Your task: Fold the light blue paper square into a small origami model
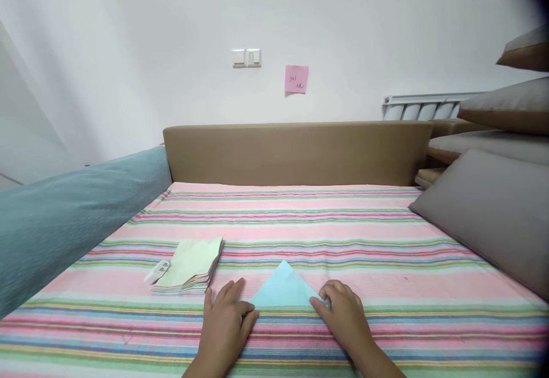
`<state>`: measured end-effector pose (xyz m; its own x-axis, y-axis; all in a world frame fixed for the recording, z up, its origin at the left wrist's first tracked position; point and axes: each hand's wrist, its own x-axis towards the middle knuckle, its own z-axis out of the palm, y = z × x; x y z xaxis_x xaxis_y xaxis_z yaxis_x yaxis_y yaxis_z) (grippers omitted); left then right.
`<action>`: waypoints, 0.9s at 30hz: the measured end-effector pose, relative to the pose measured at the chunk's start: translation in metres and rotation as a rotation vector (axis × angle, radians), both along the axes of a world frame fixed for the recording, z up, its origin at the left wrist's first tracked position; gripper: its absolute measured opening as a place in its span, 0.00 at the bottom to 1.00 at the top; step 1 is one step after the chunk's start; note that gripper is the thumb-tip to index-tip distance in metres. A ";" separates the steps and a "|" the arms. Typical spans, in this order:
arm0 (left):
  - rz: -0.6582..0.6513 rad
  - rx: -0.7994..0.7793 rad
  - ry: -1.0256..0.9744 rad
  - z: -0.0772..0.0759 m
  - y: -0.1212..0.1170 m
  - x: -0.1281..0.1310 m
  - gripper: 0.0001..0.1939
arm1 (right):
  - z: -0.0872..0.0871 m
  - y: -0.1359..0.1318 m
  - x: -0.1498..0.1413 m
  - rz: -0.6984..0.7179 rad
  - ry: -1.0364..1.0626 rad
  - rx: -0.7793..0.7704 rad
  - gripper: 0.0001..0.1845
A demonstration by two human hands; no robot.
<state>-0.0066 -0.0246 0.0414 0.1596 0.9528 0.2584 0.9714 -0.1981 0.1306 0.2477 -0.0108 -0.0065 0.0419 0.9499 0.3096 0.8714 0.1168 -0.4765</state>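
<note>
A light blue paper [283, 289], folded into a triangle with its tip pointing away from me, lies on the striped bedsheet [300, 223]. My left hand [226, 321] rests flat at the triangle's left corner, fingers stretched out and pressing on the fold. My right hand [345, 312] sits at the right corner with its fingers curled down onto the paper's edge. Neither hand lifts the paper.
A stack of pale green paper sheets [193, 265] lies left of the hands, with a small white object [156, 271] beside it. A teal blanket [64, 218] runs along the left, grey cushions [489, 218] on the right, a brown headboard [295, 152] behind.
</note>
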 end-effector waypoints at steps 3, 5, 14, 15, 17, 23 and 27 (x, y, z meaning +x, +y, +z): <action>-0.003 -0.003 -0.014 0.000 0.002 -0.003 0.08 | 0.000 0.000 0.000 -0.001 -0.002 0.003 0.11; -0.018 -0.009 -0.026 -0.001 0.004 -0.005 0.08 | 0.000 0.000 0.000 0.000 0.000 0.006 0.11; -0.004 -0.002 -0.110 -0.008 0.013 -0.004 0.03 | 0.000 -0.001 0.000 0.005 0.007 0.022 0.11; 0.001 -0.012 -0.118 -0.009 0.014 -0.003 0.08 | 0.000 -0.001 0.000 0.005 0.007 0.022 0.11; 0.013 -0.035 -0.126 -0.012 0.016 -0.002 0.17 | 0.001 -0.001 0.000 0.008 0.010 0.022 0.10; 0.013 -0.095 -0.164 -0.012 0.017 0.001 0.15 | 0.002 -0.001 0.000 0.026 0.039 0.033 0.09; 0.001 -0.099 -0.223 -0.010 0.016 0.002 0.13 | 0.004 -0.002 0.001 0.043 0.071 0.045 0.07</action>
<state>-0.0045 -0.0081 0.0311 0.1077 0.9755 0.1920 0.9167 -0.1722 0.3605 0.2487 -0.0125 -0.0029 0.0254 0.9366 0.3495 0.8291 0.1756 -0.5308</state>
